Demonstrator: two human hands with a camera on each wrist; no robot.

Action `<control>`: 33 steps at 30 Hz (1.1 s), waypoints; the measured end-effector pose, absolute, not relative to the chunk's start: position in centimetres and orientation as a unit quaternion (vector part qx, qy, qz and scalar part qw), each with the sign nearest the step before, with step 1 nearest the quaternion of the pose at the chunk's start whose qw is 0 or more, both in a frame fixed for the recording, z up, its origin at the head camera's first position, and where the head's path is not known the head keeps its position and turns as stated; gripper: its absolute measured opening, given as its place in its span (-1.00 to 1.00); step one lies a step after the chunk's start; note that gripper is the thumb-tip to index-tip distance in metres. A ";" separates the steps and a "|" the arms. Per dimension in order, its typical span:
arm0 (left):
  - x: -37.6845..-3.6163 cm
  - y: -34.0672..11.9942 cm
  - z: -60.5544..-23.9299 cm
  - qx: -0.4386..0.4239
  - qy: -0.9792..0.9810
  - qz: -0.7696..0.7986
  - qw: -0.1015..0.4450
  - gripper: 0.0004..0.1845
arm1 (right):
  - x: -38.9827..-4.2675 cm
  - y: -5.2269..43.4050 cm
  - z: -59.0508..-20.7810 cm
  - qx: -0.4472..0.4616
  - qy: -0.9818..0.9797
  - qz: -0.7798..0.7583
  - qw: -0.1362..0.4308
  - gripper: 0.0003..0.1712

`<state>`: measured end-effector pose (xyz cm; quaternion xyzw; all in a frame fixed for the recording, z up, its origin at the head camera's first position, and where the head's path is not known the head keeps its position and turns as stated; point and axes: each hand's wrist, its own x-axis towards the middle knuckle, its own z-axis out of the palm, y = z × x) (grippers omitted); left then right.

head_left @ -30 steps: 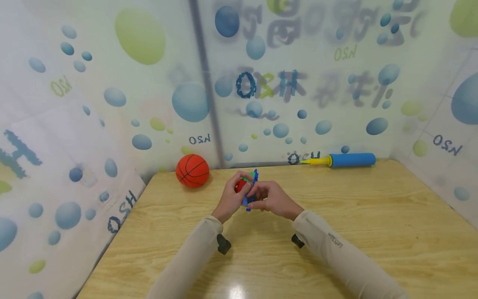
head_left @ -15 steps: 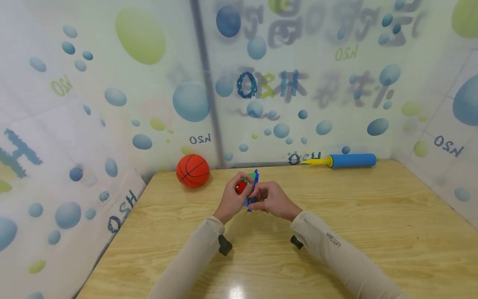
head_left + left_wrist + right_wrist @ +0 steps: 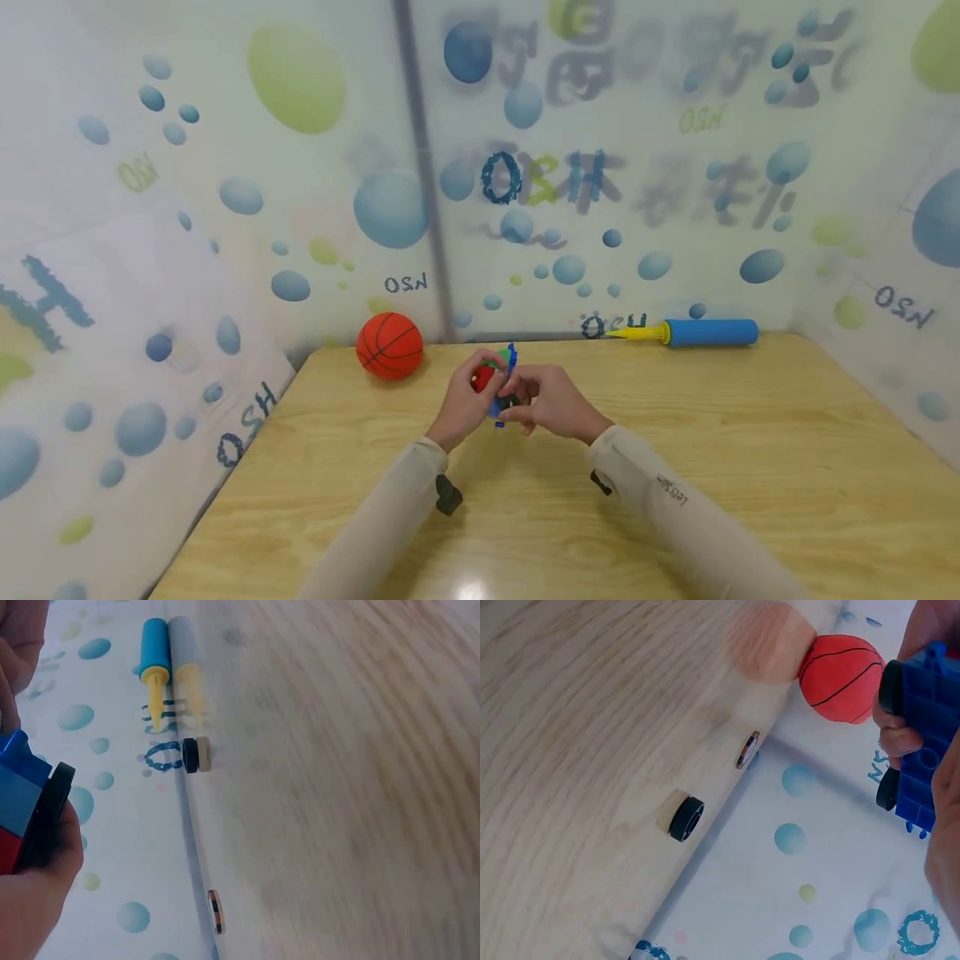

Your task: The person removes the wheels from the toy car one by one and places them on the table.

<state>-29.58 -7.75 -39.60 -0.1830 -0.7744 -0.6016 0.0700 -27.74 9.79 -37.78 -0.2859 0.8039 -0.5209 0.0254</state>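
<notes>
A toy vehicle with a blue base, red and green parts and black wheels is held above the table between both hands. My left hand grips it by the red and green side, fingers curled round it. At the toy's near end, the thumb and bent fingers of my right hand pinch it close to a dark part. Seen in the right wrist view, the toy's blue underside carries two black wheels. A loose black wheel stands on the table beyond the hands, and the head view hides it.
A small round disc with a dark and pale face lies near the table's back edge. An orange basketball sits at the back left. Along the back right lies a blue and yellow hand pump. Patterned wall panels surround the wooden table.
The head view has tilted up slightly, so the wall and table appear lower. Both hands keep their hold on the toy, with only small finger shifts.
</notes>
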 end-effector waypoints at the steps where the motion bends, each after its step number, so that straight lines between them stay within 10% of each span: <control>1: -29.5 -7.9 -39.5 -0.181 -0.773 -0.604 0.072 -0.89 | -27.7 9.8 -37.7 -0.283 0.800 -0.528 0.032 -0.77; 33: -29.4 -9.6 -38.9 -0.161 -0.737 -0.656 -0.018 -0.83 | -29.2 15.0 -39.1 -0.231 0.882 -0.412 -0.006 -0.67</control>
